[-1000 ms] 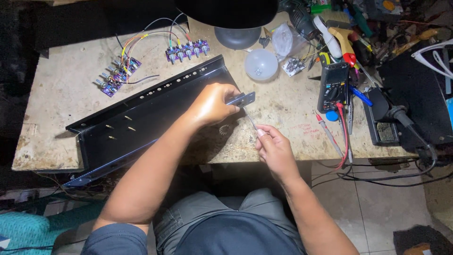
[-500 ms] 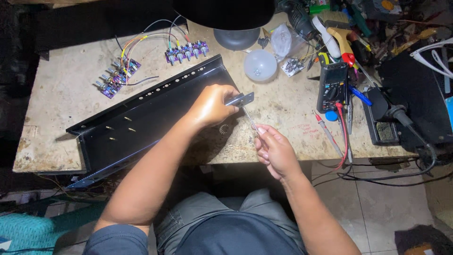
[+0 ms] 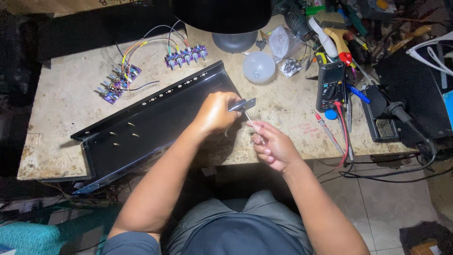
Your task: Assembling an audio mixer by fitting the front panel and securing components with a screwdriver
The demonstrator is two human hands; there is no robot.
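- The left hand (image 3: 216, 112) is closed around a small grey metal bracket (image 3: 243, 104), holding it just above the front edge of the worktop (image 3: 61, 113).
- The right hand (image 3: 273, 145) pinches a thin screwdriver (image 3: 251, 123) between its fingertips, the shaft slanting up so that its tip meets the underside of the bracket. The two hands sit close together, almost touching.
- Just left of the left hand lies a long black metal tray (image 3: 155, 118), running diagonally from the front left corner toward the middle of the worktop, with a row of holes along its far wall.
- Behind the tray, toward the back left, two purple circuit boards (image 3: 186, 55) with knobs are joined by coloured wires.
- A white bulb (image 3: 258, 67) rests near the back edge under the dark lamp shade (image 3: 222, 14).
- At the right side sit a black meter (image 3: 331, 85) with red probe leads and a heap of tools.
- Risk, as I judge it: the bracket is held in the air, so the thin tip could slip off and jab the left fingers, or a loosened screw could drop over the front edge onto the floor.
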